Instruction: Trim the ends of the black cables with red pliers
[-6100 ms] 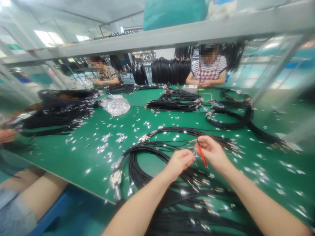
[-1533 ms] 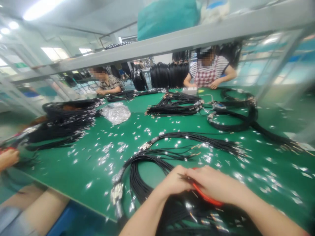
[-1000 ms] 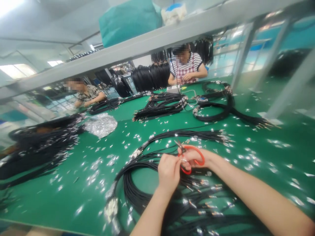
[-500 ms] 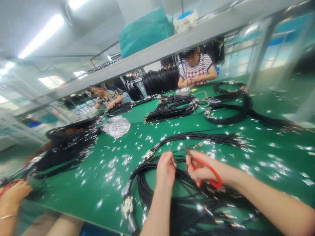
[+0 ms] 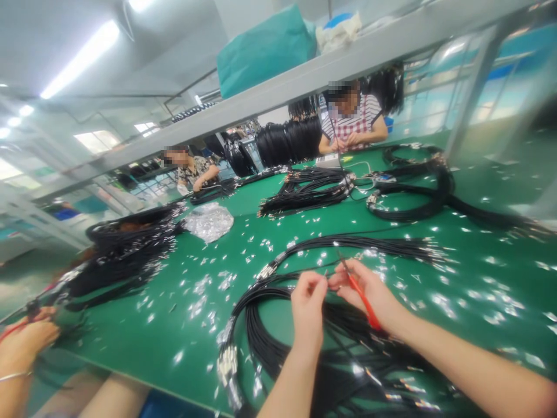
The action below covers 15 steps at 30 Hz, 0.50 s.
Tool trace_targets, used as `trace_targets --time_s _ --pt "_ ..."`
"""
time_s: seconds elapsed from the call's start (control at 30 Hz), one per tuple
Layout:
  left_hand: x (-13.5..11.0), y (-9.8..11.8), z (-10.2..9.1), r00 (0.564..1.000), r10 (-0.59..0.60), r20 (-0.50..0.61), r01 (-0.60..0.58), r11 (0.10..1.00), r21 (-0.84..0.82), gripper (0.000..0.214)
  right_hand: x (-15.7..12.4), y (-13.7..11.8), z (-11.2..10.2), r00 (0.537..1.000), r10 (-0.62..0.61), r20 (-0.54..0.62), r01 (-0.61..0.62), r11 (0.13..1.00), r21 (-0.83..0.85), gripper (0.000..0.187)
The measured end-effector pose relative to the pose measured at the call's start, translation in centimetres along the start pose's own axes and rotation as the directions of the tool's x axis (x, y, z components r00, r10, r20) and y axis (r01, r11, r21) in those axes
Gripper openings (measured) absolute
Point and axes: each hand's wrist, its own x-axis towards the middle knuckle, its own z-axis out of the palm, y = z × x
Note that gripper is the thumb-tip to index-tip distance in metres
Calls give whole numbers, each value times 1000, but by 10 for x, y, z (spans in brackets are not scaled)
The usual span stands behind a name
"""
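Observation:
My left hand (image 5: 307, 305) is closed in a pinch on the end of a thin black cable (image 5: 278, 277) just above the green table (image 5: 143, 325). My right hand (image 5: 368, 290) is closed round red-handled scissors (image 5: 360, 293), whose tip points up towards the left hand's fingers. The two hands nearly touch. Beneath them lies a big coil of black cables (image 5: 270, 348) with metal ends, some hidden by my forearms.
Small shiny metal pieces (image 5: 204, 287) litter the table. Other black cable bundles (image 5: 311, 191) lie further back, with a clear bag of parts (image 5: 209, 220) and a heap of cables (image 5: 122, 255) on the left. Two people sit at the far side; another person's hand (image 5: 24, 339) is at the left edge.
My hands have come together: the right hand turned the scissors edge-on and brought their tip up beside the cable end in the left hand. The camera shifted slightly.

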Motion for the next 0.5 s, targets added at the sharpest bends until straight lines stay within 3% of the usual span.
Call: trace_targets --time_s 0.1,0.27,0.4,0.5 --pt "-4 -1 2 998 -59 13 58 998 16 10 -4 -5 -4 990 -124 -69 108 972 -208 20" --pt "-4 2 5 965 -242 102 254 960 -118 20 -6 -20 -13 978 -187 -88 130 888 -441 14" --pt "-4 4 5 958 -259 122 282 924 -259 17 -8 -15 -4 995 -97 12 94 912 -400 18" --pt "-5 1 4 981 -187 48 193 959 -208 12 -8 -5 5 999 -47 19 50 956 -289 17"
